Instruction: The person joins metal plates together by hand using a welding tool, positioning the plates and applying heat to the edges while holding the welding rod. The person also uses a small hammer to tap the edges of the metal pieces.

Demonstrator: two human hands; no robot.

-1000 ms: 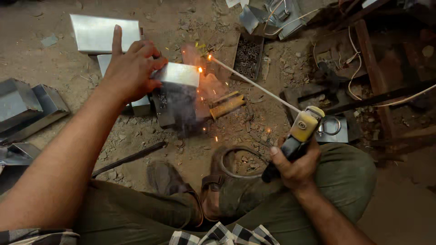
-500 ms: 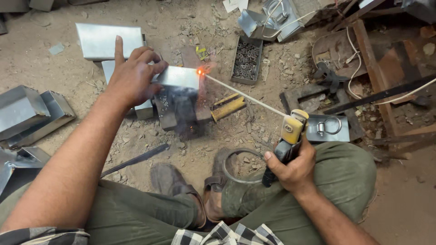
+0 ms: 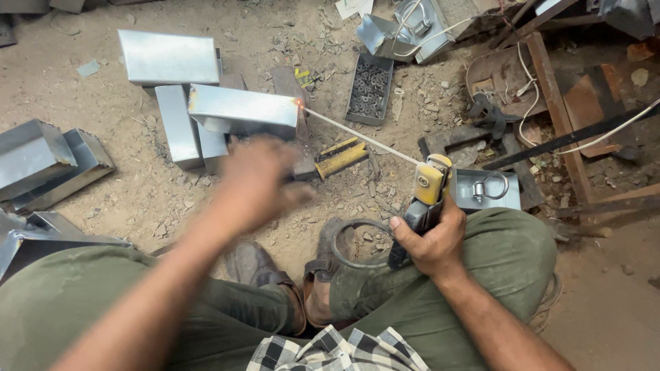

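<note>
My right hand [image 3: 430, 240] grips a yellow and black electrode holder [image 3: 426, 189] above my right knee. Its thin welding rod [image 3: 357, 136] reaches up and left, and its glowing tip touches the right corner of a folded sheet-metal box [image 3: 240, 110] lying on the dirt floor. My left hand [image 3: 251, 182] is blurred, hovers just below that box, holds nothing, and its fingers look loosely spread. A yellow-handled tool [image 3: 342, 156] lies on the ground to the right of the box.
More sheet-metal boxes lie behind [image 3: 168, 58] and at the far left [image 3: 41, 161]. A tray of small dark parts [image 3: 370, 89] sits beyond the rod. A metal plate with a ring [image 3: 485, 189], cables [image 3: 605, 137] and scrap crowd the right. My sandalled feet [image 3: 295, 275] rest below.
My left hand has lifted off the box and pulled back toward me. The sparks have died down to a small glow at the rod's tip. The right hand stays on the holder.
</note>
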